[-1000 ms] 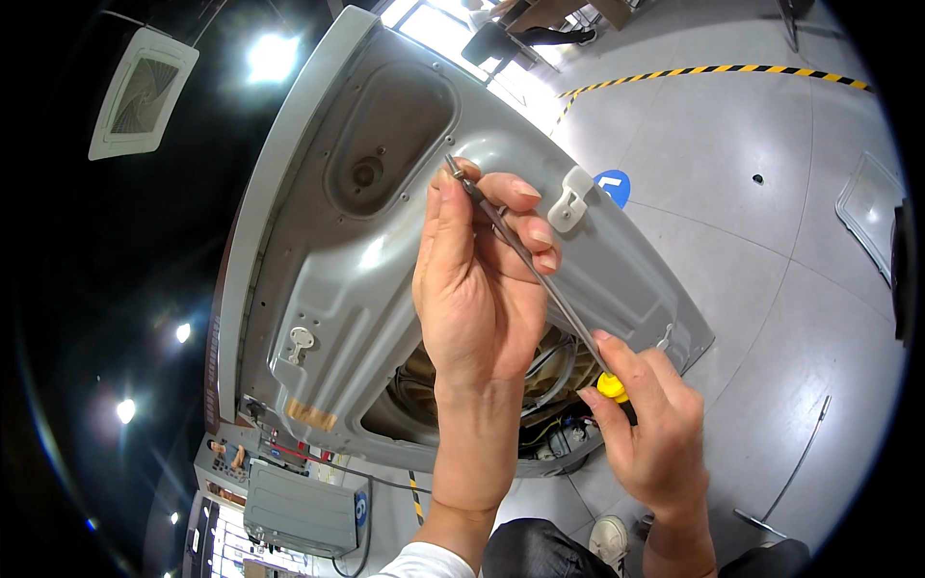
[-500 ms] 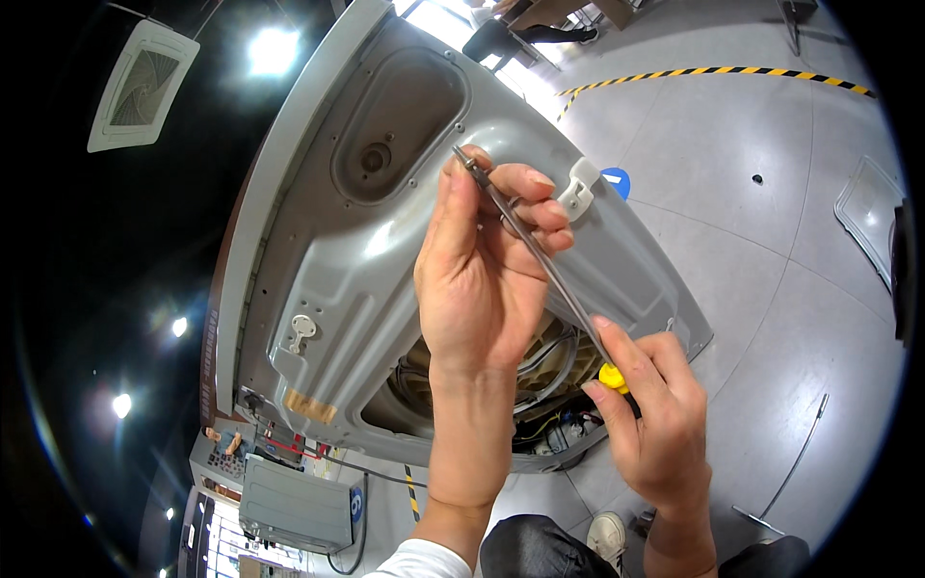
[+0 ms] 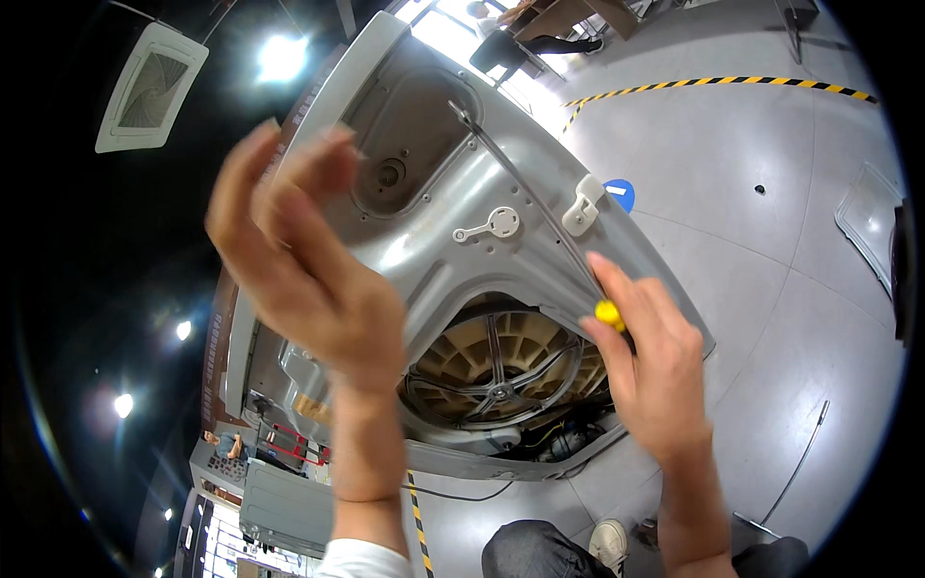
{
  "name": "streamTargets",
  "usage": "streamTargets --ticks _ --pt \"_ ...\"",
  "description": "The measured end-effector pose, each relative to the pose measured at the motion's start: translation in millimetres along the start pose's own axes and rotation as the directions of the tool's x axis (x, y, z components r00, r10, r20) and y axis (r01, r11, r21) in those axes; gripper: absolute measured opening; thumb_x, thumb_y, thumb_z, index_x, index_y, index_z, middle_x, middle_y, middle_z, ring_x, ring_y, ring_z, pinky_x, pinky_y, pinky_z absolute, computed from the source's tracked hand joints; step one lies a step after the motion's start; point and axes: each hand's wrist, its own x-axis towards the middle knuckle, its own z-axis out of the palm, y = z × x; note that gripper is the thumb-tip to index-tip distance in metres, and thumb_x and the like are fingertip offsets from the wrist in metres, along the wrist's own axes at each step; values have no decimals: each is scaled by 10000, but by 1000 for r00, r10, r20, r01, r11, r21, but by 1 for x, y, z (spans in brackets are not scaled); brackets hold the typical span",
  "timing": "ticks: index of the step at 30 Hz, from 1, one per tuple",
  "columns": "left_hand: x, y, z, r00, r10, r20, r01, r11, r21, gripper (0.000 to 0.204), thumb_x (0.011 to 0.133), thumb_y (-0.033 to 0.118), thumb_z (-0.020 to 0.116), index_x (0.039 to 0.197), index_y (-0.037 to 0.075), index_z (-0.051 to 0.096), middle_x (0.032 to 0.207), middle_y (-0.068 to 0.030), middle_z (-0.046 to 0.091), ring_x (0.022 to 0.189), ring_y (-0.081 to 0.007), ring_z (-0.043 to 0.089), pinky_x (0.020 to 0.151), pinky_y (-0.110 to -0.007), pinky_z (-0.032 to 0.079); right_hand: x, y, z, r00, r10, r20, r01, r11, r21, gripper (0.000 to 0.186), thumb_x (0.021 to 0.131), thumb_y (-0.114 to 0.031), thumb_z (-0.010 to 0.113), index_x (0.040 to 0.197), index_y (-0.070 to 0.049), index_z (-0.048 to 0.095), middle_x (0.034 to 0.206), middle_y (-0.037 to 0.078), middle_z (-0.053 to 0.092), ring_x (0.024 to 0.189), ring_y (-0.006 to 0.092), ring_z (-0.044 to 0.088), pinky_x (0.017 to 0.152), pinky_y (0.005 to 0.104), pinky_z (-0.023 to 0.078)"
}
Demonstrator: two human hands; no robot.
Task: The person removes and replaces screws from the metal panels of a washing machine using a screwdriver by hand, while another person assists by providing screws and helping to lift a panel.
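My right hand (image 3: pixel 660 366) grips the yellow handle (image 3: pixel 608 314) of a long screwdriver (image 3: pixel 525 188); its shaft points up-left, with a small metal piece at the tip (image 3: pixel 462 115). My left hand (image 3: pixel 299 241) is raised at the left, motion-blurred, fingers loosely curled and apart, holding nothing visible, clear of the screwdriver. Behind both hands is a grey metal appliance back panel (image 3: pixel 434 270) with a recessed corner, white plastic fittings (image 3: pixel 502 222) and a large opening showing a spoked drum wheel (image 3: pixel 498 392) and wiring (image 3: pixel 559 441).
Striped tape (image 3: pixel 723 84) crosses the tiled floor. A loose panel (image 3: pixel 862 222) and a metal T-handled rod (image 3: pixel 800 462) lie at the right. A grey cabinet (image 3: pixel 279 511) and cable are lower left; a person (image 3: pixel 226 445) is beyond. Another person (image 3: pixel 520 48) sits at the top.
My left hand has let go of the screwdriver's front end and swung left. My right hand has moved up with the screwdriver, uncovering more of the panel and drum opening.
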Motion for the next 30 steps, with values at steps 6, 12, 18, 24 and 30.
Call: streamTargets --ticks 6,12,18,24,30 --pt "99 -68 9 816 -192 545 213 977 24 311 953 33 346 1124 0 604 1091 -140 635 1005 -206 601 934 -299 441 39 15 20 991 -116 -60 114 992 -49 364 822 -105 636 1179 -82 575 761 74 531 582 235 560 512 347 435" --pt "104 -79 26 672 -458 583 425 882 204 342 950 42 346 1194 26 586 1088 -116 634 985 -172 589 889 -257 447 50 23 24 995 -96 -20 95 994 -54 345 835 -93 623 1177 -74 580 773 88 546 604 231 558 533 341 439" --pt "105 -85 27 673 -414 613 387 903 185 333 944 45 358 1175 9 595 1051 -101 643 919 -155 593 852 -244 454 64 38 36 979 -193 -72 188 980 -70 310 832 -128 628 1136 -70 605 755 86 552 567 245 569 505 346 455" --pt "100 -94 27 730 -392 560 368 916 162 322 953 67 387 1157 85 635 1020 -62 649 883 -97 598 809 -217 481 76 43 43 976 -199 -92 198 980 -23 297 835 -134 625 1125 -71 606 765 98 563 594 255 584 522 350 464" --pt "95 -100 29 745 -443 498 397 895 203 309 949 75 405 1143 92 645 998 -62 659 858 -95 624 776 -205 512 81 50 47 983 -167 -77 168 986 8 290 842 -142 616 1124 -74 606 769 100 562 610 261 584 540 355 465"
